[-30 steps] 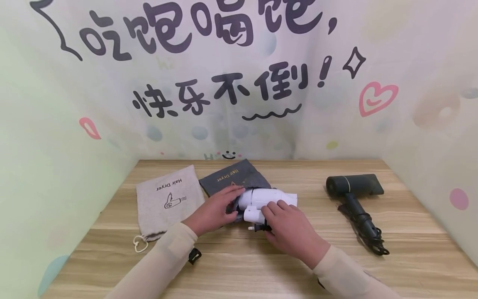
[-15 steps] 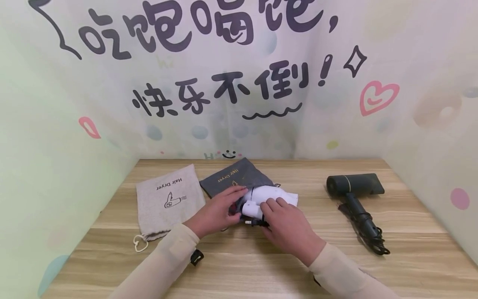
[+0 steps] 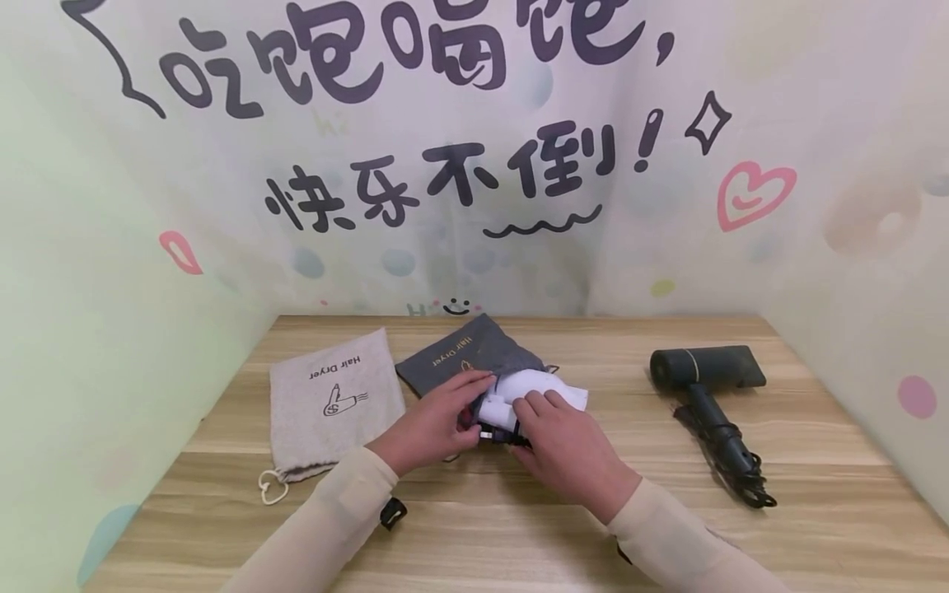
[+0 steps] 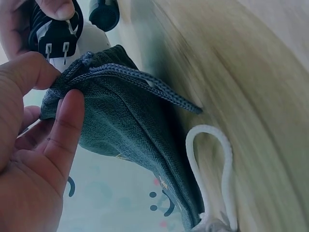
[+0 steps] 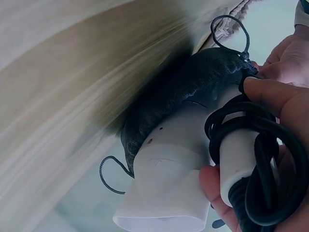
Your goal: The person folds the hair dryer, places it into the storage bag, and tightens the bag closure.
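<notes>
My left hand [image 3: 433,424] pinches the mouth of a dark grey drawstring bag [image 3: 443,356] between thumb and fingers. A white hair dryer [image 3: 535,384] lies partly inside that mouth, its nozzle end sticking out to the right. With my right hand [image 3: 577,449] I grip the dryer's folded handle [image 5: 236,157] and the black cord [image 5: 270,193] wound round it. The black two-prong plug [image 4: 57,42] shows beside the bag's rim in the left wrist view. The far end of the dryer is hidden in the cloth.
A beige hair dryer bag [image 3: 334,420] with a white drawstring loop [image 3: 273,487] lies at the left. A black hair dryer [image 3: 708,368], cord wrapped round its handle, lies at the right. Behind the wooden table [image 3: 474,535] hangs a printed cloth [image 3: 474,272].
The white dryer has shifted slightly left, deeper into the dark bag, and its handle has tilted. My right hand has moved a little left with it. My left hand stays at the bag's mouth.
</notes>
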`<state>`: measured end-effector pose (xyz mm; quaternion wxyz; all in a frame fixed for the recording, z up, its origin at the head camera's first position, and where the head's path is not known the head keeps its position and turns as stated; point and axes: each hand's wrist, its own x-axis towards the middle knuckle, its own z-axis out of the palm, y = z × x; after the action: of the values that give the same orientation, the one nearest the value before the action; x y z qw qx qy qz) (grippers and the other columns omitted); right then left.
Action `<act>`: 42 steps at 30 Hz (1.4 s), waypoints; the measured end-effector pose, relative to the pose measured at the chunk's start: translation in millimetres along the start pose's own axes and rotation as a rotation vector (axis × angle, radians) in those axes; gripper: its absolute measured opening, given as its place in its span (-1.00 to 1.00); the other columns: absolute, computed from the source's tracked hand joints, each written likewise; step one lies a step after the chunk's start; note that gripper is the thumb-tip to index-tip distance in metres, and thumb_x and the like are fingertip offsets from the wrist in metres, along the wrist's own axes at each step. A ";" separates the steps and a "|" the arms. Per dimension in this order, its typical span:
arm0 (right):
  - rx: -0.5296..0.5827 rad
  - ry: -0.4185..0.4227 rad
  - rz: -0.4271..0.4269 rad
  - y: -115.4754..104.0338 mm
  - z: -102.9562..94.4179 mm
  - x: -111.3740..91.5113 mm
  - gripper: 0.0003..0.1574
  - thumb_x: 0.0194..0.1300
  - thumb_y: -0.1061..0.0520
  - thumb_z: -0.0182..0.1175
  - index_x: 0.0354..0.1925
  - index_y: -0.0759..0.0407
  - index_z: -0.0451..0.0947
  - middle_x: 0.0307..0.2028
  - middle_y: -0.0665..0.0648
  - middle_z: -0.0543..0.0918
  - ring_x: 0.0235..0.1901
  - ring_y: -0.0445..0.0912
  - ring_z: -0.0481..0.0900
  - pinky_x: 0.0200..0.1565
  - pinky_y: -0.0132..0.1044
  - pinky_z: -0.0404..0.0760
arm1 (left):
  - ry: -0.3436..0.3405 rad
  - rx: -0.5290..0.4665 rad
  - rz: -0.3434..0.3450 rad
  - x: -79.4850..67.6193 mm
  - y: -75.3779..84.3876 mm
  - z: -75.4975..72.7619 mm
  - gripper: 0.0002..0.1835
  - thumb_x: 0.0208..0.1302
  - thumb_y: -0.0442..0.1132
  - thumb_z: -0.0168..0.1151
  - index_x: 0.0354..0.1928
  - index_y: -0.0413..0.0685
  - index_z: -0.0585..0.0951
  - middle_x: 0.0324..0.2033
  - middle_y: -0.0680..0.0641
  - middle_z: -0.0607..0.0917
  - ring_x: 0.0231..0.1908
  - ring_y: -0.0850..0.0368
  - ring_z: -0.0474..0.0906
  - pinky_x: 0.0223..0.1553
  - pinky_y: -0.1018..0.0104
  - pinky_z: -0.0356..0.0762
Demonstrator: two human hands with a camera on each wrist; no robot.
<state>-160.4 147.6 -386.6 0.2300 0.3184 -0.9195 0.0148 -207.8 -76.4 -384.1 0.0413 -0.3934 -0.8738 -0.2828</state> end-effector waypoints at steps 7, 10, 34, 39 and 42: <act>0.008 0.007 0.002 1.4 1.7 1.8 -0.45 0.10 -0.13 0.47 -0.14 0.16 0.47 -0.32 0.03 0.47 -0.37 -0.07 0.40 -0.42 -0.24 0.53 | -0.013 0.015 0.010 0.6 -0.3 -0.7 -0.30 0.17 -0.42 0.30 0.40 -0.21 0.38 0.36 -0.06 0.39 -0.34 0.30 0.45 -0.28 0.44 0.49; 0.012 0.014 0.005 2.1 2.4 2.5 -0.44 0.10 -0.13 0.47 -0.14 0.17 0.47 -0.33 0.02 0.47 -0.38 -0.07 0.39 -0.44 -0.25 0.51 | -0.015 0.027 0.011 1.0 0.5 -1.8 -0.30 0.16 -0.42 0.29 0.40 -0.21 0.38 0.35 -0.06 0.39 -0.35 0.31 0.43 -0.28 0.43 0.48; -0.031 -0.033 0.046 -5.0 7.5 8.3 -0.43 0.09 -0.10 0.50 -0.17 0.26 0.51 -0.33 0.11 0.50 -0.39 -0.03 0.40 -0.32 -0.22 0.49 | -0.054 -0.032 0.021 3.7 10.3 3.7 -0.28 0.19 -0.41 0.26 0.43 -0.23 0.32 0.37 -0.07 0.35 -0.42 0.35 0.43 -0.33 0.48 0.48; -0.023 -0.025 0.015 -7.0 11.1 8.2 -0.44 0.12 -0.07 0.48 -0.14 0.29 0.51 -0.32 0.13 0.51 -0.36 0.00 0.42 -0.24 -0.18 0.48 | -0.062 -0.027 0.004 4.1 9.9 5.0 -0.27 0.21 -0.39 0.27 0.44 -0.23 0.31 0.37 -0.08 0.35 -0.42 0.35 0.42 -0.34 0.47 0.48; -0.019 -0.031 0.017 -8.1 11.9 8.0 -0.44 0.12 -0.06 0.48 -0.13 0.29 0.51 -0.31 0.14 0.51 -0.35 0.00 0.43 -0.22 -0.18 0.49 | -0.061 -0.019 0.005 4.1 9.0 5.5 -0.27 0.21 -0.39 0.28 0.44 -0.23 0.31 0.37 -0.07 0.35 -0.41 0.35 0.42 -0.33 0.46 0.48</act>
<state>-166.0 134.4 -394.8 0.2185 0.3083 -0.9258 0.0031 -203.4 -66.0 -383.3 0.0113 -0.4043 -0.8711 -0.2787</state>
